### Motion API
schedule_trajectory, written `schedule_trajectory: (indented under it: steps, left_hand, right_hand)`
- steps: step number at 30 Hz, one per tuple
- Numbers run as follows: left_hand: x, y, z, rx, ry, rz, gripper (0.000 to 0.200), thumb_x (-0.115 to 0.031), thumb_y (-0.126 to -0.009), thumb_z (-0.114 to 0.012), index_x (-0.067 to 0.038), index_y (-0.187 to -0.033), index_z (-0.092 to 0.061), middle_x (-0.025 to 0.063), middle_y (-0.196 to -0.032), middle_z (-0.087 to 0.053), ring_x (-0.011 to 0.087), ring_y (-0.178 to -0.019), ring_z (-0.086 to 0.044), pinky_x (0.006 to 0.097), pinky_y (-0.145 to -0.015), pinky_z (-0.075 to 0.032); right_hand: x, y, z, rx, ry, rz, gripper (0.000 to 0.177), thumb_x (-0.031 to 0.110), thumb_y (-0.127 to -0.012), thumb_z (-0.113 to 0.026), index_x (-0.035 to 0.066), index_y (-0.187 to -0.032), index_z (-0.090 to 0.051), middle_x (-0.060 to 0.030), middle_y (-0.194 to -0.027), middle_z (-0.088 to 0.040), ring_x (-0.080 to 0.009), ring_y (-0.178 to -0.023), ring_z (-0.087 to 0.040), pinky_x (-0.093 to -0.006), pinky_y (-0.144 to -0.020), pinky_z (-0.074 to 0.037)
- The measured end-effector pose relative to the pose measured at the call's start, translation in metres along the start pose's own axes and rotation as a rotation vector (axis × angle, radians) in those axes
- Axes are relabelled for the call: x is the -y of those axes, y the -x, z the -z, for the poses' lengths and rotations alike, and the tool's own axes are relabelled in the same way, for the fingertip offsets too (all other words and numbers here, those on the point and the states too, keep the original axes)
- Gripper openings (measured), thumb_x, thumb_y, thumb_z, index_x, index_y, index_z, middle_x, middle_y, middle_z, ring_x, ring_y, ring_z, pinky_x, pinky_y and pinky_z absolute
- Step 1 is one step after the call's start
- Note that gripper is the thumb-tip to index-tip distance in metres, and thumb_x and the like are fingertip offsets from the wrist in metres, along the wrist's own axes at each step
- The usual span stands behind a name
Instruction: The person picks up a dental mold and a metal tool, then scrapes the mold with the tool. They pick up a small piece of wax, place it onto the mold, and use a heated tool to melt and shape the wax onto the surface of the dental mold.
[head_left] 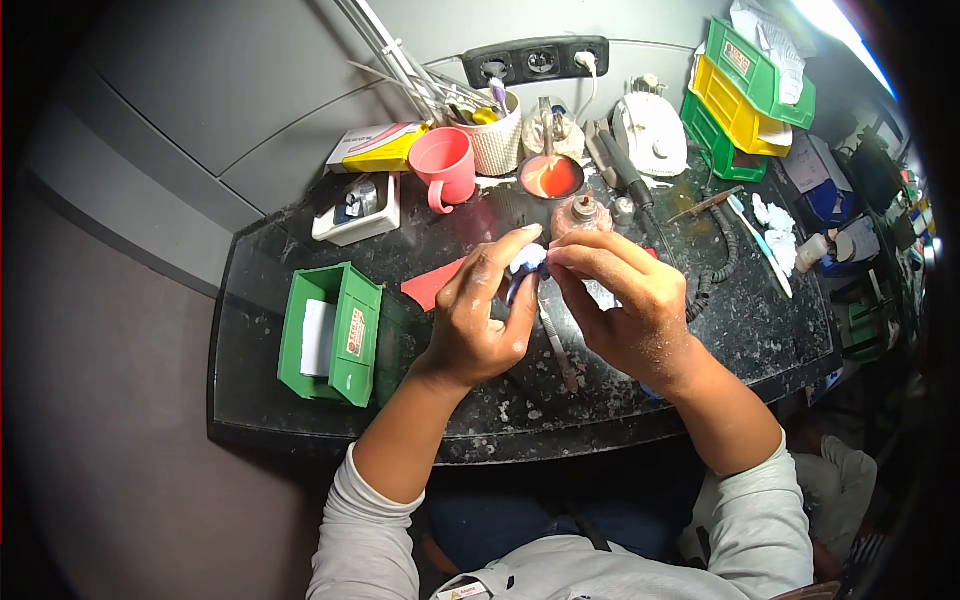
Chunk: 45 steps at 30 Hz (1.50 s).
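Note:
My left hand [482,318] holds a small white-and-blue piece [527,261] between thumb and fingers, above the middle of the bench. Its exact kind is too small to make out. My right hand [640,305] is closed in a pinch at the right side of that piece, and the fingertips hide whatever is between them. Pale dust covers the skin of the right hand. Beneath and between the hands lies a slim tool [559,350] with a whitish handle. A red sheet [430,285] pokes out beside my left hand. Just beyond the fingers stands a pinkish glass jar [582,216] with a metal neck.
On the stained black bench [480,415], a green bin [366,350] stands left. Behind are a pink mug [443,165], a dark bowl of red material [551,177] and a handpiece [628,170]. A toothbrush [765,245] and black coiled cord [715,265] lie right.

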<state>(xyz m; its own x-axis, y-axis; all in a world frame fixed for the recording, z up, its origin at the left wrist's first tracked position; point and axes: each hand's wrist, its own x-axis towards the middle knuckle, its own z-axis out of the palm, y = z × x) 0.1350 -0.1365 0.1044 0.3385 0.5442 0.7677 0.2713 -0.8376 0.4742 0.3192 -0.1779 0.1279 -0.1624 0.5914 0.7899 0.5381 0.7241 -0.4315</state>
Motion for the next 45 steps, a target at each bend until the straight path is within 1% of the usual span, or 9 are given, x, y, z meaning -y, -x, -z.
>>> schedule_trajectory:
  steps: [5, 9, 11, 20, 30, 36, 38, 42, 45]
  left_hand:
    - [0.002, -0.002, -0.001, 0.024, -0.079, -0.118, 0.048, 0.01, -0.081, -0.067, 0.004, -0.129, -0.061, 0.0175, -0.11, -0.071, 0.0224, -0.092, -0.072, 0.0294, -0.075, -0.056]
    - [-0.002, -0.001, 0.0, 0.015, -0.035, -0.058, 0.049, 0.009, -0.082, -0.067, 0.004, -0.13, -0.06, 0.0173, -0.111, -0.071, 0.0221, -0.092, -0.072, 0.0292, -0.074, -0.056]
    - [-0.004, 0.001, 0.0, 0.016, 0.049, 0.009, 0.048, 0.012, -0.083, -0.064, 0.007, -0.13, -0.057, 0.0218, -0.109, -0.068, 0.0345, -0.088, -0.068, 0.0407, -0.081, -0.055]
    - [-0.001, 0.001, -0.003, 0.063, -0.059, -0.099, 0.049, 0.013, -0.082, -0.062, 0.01, -0.13, -0.055, 0.0229, -0.113, -0.067, 0.0371, -0.096, -0.068, 0.0414, -0.085, -0.056]
    - [0.007, 0.0, -0.005, 0.039, -0.129, -0.24, 0.046, 0.018, -0.079, -0.063, 0.008, -0.124, -0.059, 0.022, -0.109, -0.069, 0.0349, -0.091, -0.07, 0.04, -0.081, -0.057]
    - [0.005, 0.002, -0.007, -0.02, -0.058, -0.197, 0.043, 0.018, -0.08, -0.063, 0.006, -0.121, -0.059, 0.0218, -0.109, -0.07, 0.0351, -0.095, -0.071, 0.0392, -0.085, -0.057]
    - [0.004, 0.003, -0.007, -0.039, -0.014, -0.207, 0.047, 0.02, -0.078, -0.06, 0.007, -0.123, -0.058, 0.0228, -0.109, -0.068, 0.0392, -0.095, -0.069, 0.0438, -0.084, -0.058]
    - [0.007, 0.004, -0.009, -0.064, -0.008, -0.2, 0.046, 0.02, -0.078, -0.06, 0.007, -0.123, -0.059, 0.0228, -0.108, -0.068, 0.0386, -0.094, -0.07, 0.0433, -0.083, -0.058]
    - [0.008, 0.005, -0.008, -0.074, -0.005, -0.163, 0.045, 0.02, -0.079, -0.06, 0.006, -0.122, -0.059, 0.0227, -0.108, -0.068, 0.0379, -0.093, -0.07, 0.0428, -0.083, -0.058]
  right_hand:
    - [0.001, 0.002, 0.0, 0.031, 0.057, -0.011, 0.022, -0.008, -0.082, -0.072, -0.002, -0.103, -0.067, -0.0155, -0.101, -0.07, -0.0323, -0.085, -0.072, -0.0361, -0.074, -0.058]
    - [0.0, 0.002, -0.002, 0.019, 0.025, -0.02, 0.022, -0.007, -0.082, -0.073, -0.002, -0.103, -0.067, -0.0158, -0.101, -0.07, -0.0323, -0.086, -0.072, -0.0362, -0.074, -0.058]
    - [0.0, 0.002, -0.005, -0.024, 0.01, -0.021, 0.022, -0.006, -0.082, -0.074, -0.003, -0.103, -0.067, -0.0157, -0.1, -0.07, -0.0319, -0.086, -0.072, -0.0363, -0.075, -0.059]
    - [0.002, 0.005, -0.009, -0.062, 0.091, -0.046, 0.019, -0.002, -0.082, -0.076, -0.002, -0.099, -0.067, -0.0152, -0.097, -0.071, -0.0321, -0.084, -0.072, -0.037, -0.073, -0.059]
    - [-0.001, 0.009, -0.01, -0.069, 0.066, -0.077, 0.019, -0.003, -0.081, -0.076, -0.002, -0.098, -0.067, -0.0163, -0.096, -0.072, -0.0325, -0.083, -0.073, -0.0371, -0.073, -0.059]
    - [0.0, 0.008, -0.009, -0.077, -0.009, -0.078, 0.02, -0.004, -0.081, -0.078, -0.002, -0.099, -0.068, -0.0164, -0.099, -0.073, -0.0317, -0.087, -0.074, -0.0361, -0.075, -0.059]
    - [0.0, 0.009, -0.009, -0.086, -0.113, -0.16, 0.02, -0.003, -0.08, -0.079, -0.002, -0.099, -0.07, -0.017, -0.1, -0.074, -0.0297, -0.087, -0.074, -0.0345, -0.077, -0.059]
    - [0.0, 0.007, -0.008, -0.065, -0.164, -0.199, 0.02, -0.003, -0.08, -0.079, -0.003, -0.099, -0.072, -0.0157, -0.101, -0.073, -0.0249, -0.089, -0.074, -0.0322, -0.079, -0.059]
    - [0.0, 0.004, -0.006, -0.029, -0.419, -0.353, 0.021, -0.003, -0.082, -0.079, -0.004, -0.102, -0.072, -0.0135, -0.103, -0.071, -0.0201, -0.093, -0.072, -0.0303, -0.082, -0.06]
